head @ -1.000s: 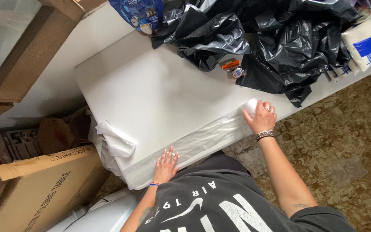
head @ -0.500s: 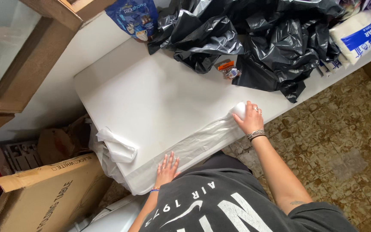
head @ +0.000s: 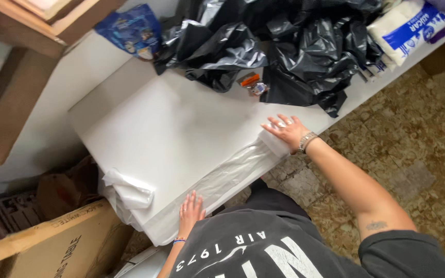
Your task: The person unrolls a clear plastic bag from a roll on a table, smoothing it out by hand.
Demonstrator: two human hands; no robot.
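A white board point(head: 171, 134) is lying under clear, glossy plastic wrap point(head: 227, 172). Black bin bags point(head: 284, 46) are shining behind it, beside a blue packet point(head: 132, 31). The floor point(head: 413, 128) is showing mottled brown and cream tiles. A cardboard box point(head: 52, 247) is showing tan.

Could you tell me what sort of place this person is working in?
Probably a home storage or utility room: black rubbish bags heaped on a white counter, a cardboard box on the worn tiled floor.

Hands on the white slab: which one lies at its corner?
The right hand, wearing a wristband, presses the far corner; the left hand lies flat along the near edge.
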